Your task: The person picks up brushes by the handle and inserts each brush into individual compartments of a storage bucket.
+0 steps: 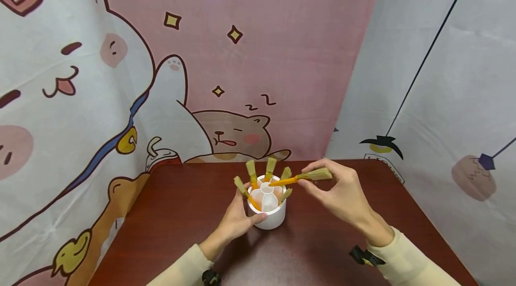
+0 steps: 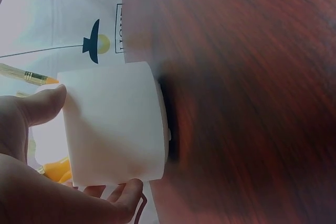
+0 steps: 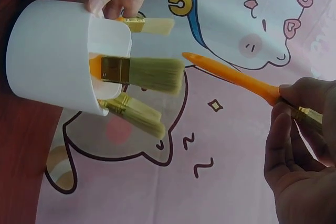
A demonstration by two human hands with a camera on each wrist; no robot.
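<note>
A round white holder [image 1: 271, 221] with petal-shaped compartments stands mid-table, its open top towards me. My left hand [image 1: 237, 218] grips its left side, thumb near the front of the rim and fingers around the far side. Several paintbrushes [image 1: 251, 169] with orange handles stand in the outer compartments, bristles up. Another paintbrush [image 3: 236, 77] is pinched between the thumb and fingers of my right hand [image 1: 342, 192]. Its orange handle points left over the holder's top, bristles towards the palm. In the right wrist view that handle tip is apart from the holder.
The dark reddish-brown table [image 1: 177, 232] spreads around the holder. Behind it hangs a pink cloth [image 1: 290, 53] printed with cartoon cats, and a pale cloth [image 1: 443, 97] hangs along the right.
</note>
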